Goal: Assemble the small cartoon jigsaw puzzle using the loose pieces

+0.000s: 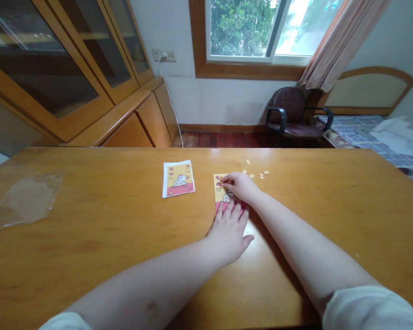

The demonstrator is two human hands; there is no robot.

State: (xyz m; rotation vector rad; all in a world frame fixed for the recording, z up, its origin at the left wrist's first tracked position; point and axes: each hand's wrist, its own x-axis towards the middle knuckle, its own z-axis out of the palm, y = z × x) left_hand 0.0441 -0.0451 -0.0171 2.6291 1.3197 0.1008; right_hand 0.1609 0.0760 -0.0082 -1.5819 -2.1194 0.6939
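A small jigsaw puzzle (217,195) lies flat on the wooden table (89,224), under the person's two hands. The left hand (229,236) is spread out, with its fingers over the bottom, pink part and its thumb sticking out to the side. The right hand (241,185) has its thumb and finger pinched close together at the upper part — whether a piece is between them is too small to tell. If the left hand pushes or slides, the joined bits could bend up or come apart, because little tabs like these may not hold tight. If the right fingers press down on a tab that doesn't line up, it could get bent or pop its neighbours loose. A few loose jigsaw pieces (248,162) lie just past the right hand, toward the far side, so a quick swing of that hand could knock them about, maybe even off the edge. The right hand also hides part of the puzzle, so a spot could get mixed up; the picture card (179,179) lies apart on the left — a look over there could help.
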